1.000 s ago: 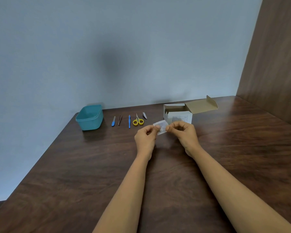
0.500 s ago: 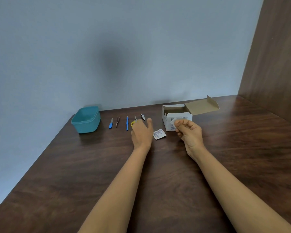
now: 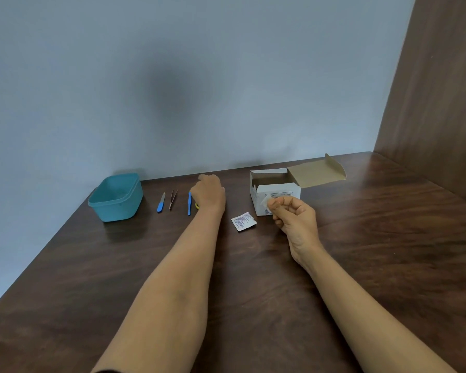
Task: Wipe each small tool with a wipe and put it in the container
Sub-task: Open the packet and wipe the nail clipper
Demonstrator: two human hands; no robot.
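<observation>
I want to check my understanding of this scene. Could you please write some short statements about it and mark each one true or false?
1. The right hand pinches a white wipe. True.
2. The tweezers are inside the teal container. False: they lie on the table, to its right.
3. The cardboard box is closed. False: its lid flap is open.
4. A small white packet lies on the table, left of the right hand. True.

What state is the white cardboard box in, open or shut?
Open: the white box has its lid flap folded back, showing the inside.
</observation>
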